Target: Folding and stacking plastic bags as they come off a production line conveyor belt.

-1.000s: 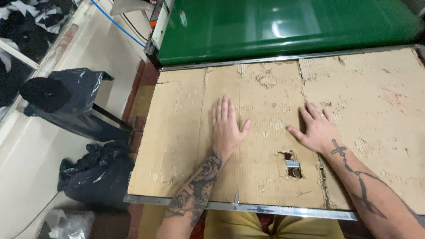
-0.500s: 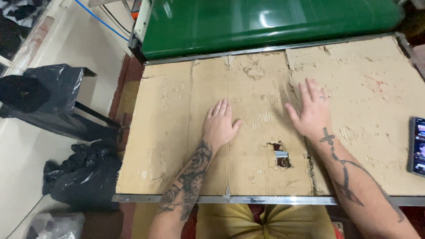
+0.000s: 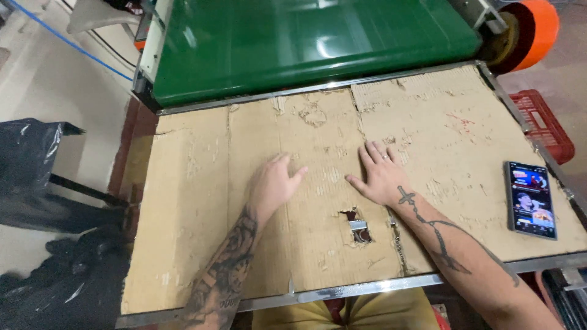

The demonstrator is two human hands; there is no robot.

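Right now I am looking down at both hands lying flat and empty on the cardboard sheet (image 3: 202, 201) that is covering the tabletop (image 3: 342, 292). My left hand (image 3: 273, 181) is resting palm down near the middle of the sheet with its fingers loosely together, grasping nothing. My right hand (image 3: 380, 174) is lying just beside it, slightly apart, fingers spread wide and pressing on the cardboard, a ring showing on one finger. Between and a little below the two hands a torn hole (image 3: 356, 226) is opening in the cardboard, with a bit of metal showing through it. A phone (image 3: 531, 198) with a lit screen is lying face up near the right edge of the sheet, well apart from the right hand. Beyond the cardboard a green conveyor belt (image 3: 306, 43) is running across the top of the view, with an orange roller (image 3: 535, 27) at its right end. A red crate (image 3: 547, 122) is sitting to the right, and black bags (image 3: 36, 165) are standing on the floor at the left.
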